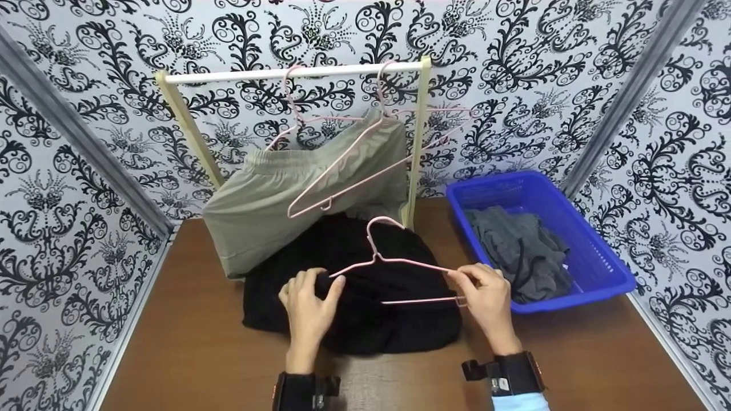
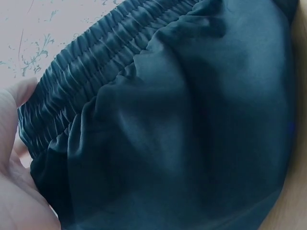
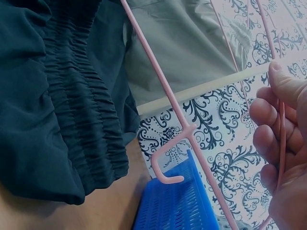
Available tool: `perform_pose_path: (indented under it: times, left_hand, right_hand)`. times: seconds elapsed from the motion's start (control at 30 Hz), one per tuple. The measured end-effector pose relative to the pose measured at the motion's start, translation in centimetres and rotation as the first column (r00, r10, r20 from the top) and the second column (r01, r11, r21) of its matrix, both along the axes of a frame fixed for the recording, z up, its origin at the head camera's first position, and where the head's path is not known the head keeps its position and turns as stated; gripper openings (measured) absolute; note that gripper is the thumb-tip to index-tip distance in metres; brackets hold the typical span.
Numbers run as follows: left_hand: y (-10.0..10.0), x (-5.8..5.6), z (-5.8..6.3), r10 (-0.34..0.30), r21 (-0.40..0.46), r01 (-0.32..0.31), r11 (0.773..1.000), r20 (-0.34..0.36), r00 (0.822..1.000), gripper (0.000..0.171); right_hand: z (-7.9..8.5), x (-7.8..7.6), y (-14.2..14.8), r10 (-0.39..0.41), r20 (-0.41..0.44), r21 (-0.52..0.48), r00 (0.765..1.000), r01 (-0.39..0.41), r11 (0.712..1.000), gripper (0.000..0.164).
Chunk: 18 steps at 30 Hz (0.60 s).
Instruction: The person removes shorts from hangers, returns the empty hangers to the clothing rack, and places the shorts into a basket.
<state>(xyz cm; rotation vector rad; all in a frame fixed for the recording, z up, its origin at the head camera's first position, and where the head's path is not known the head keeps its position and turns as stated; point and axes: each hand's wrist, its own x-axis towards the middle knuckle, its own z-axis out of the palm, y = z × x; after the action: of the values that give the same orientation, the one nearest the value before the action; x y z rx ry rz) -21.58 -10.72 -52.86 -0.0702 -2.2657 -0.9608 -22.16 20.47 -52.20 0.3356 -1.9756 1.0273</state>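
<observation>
A pink clothes hanger (image 1: 411,262) is held above the table, its hook upward. My right hand (image 1: 485,297) grips its right end; in the right wrist view the fingers curl round the pink wire, near the small loop on the lower bar. My left hand (image 1: 308,305) pinches the gathered waistband of the black shorts (image 1: 394,334) near the hanger's left arm. That waistband (image 2: 96,62) fills much of the left wrist view. The left end of the hanger is hidden by the black cloth, apparently inside the waist. Most of the shorts lie bunched on the table.
Behind, a small rack (image 1: 240,75) carries khaki shorts (image 1: 297,188) on a hanger, plus another pink hanger (image 1: 365,180) in front of them. A blue basket (image 1: 599,257) at right holds grey clothing (image 1: 519,251). Patterned walls (image 1: 657,114) enclose the brown table (image 1: 188,342).
</observation>
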Motion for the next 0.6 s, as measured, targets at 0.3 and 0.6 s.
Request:
perform_pose_path:
  times: [0.3, 0.6]
  left_hand:
    - [-0.14, 0.08, 0.18, -0.007, 0.013, 0.007, 1.0, 0.015, 1.0, 0.037]
    - [-0.37, 0.23, 0.24, -0.025, 0.013, 0.024, 1.0, 0.013, 1.0, 0.035]
  right_hand:
    - [0.3, 0.17, 0.11, 0.021, -0.004, -0.025, 1.0, -0.021, 0.999, 0.018]
    - [0.49, 0.54, 0.33, 0.007, 0.027, -0.04, 1.0, -0.006, 0.999, 0.017]
